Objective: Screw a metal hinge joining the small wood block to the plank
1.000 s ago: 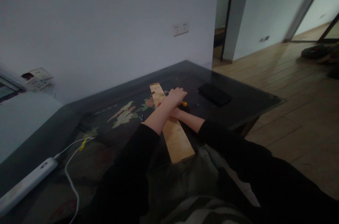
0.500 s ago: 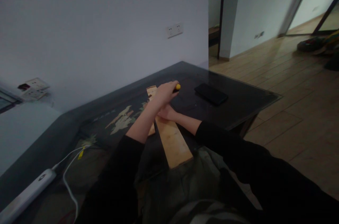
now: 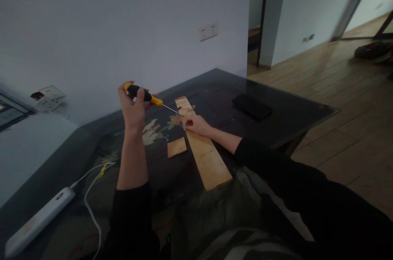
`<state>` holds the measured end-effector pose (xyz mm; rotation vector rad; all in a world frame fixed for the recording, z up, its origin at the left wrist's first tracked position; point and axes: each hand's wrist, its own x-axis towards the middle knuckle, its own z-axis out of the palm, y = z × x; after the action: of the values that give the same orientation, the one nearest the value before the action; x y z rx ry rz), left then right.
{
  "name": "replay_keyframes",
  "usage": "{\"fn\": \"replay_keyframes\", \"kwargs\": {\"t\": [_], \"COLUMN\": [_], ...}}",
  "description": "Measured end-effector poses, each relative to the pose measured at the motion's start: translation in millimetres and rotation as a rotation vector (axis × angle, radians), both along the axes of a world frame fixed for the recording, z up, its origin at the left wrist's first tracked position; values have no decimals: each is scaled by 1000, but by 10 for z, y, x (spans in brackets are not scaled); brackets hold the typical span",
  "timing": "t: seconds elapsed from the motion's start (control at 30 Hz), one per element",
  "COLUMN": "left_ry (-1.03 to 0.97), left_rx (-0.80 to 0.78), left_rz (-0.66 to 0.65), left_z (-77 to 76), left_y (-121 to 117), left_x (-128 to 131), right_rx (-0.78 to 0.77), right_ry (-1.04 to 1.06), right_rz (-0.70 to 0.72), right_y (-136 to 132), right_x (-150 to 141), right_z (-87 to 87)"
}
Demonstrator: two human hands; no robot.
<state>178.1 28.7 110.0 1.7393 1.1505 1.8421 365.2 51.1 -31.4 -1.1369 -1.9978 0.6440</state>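
Note:
My left hand is raised at the left, its fingers wrapped round the yellow and black handle of a screwdriver. The thin metal shaft slants down to the right, its tip close to the long wooden plank. On the plank rests my right hand, thumb and fingers pinched on a small shiny screw, partly hidden. A small square piece of wood lies left of the plank, with loose screws just beyond it.
The plank lies lengthwise on a dark glossy table with a flower pattern. A black phone lies at the right. At the left are a white power strip and its white cable. Behind stands a wall with a socket.
My left hand has swung up and left off the plank with the screwdriver, uncrossing from my right arm. My right hand stays on the plank, now pinching a screw. The square piece is uncovered.

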Motion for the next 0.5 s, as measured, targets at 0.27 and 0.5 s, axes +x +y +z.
{"fn": "replay_keyframes", "kwargs": {"t": [0.27, 0.5], "left_ry": [103, 191], "left_rx": [-4, 54], "left_rz": [-19, -34], "left_z": [-117, -190], "left_y": [140, 211], "left_x": [-72, -64], "right_rx": [-15, -23], "right_ry": [42, 48], "right_rz": [12, 15], "right_y": [32, 32], "right_x": [-26, -20], "right_z": [-22, -35]}}
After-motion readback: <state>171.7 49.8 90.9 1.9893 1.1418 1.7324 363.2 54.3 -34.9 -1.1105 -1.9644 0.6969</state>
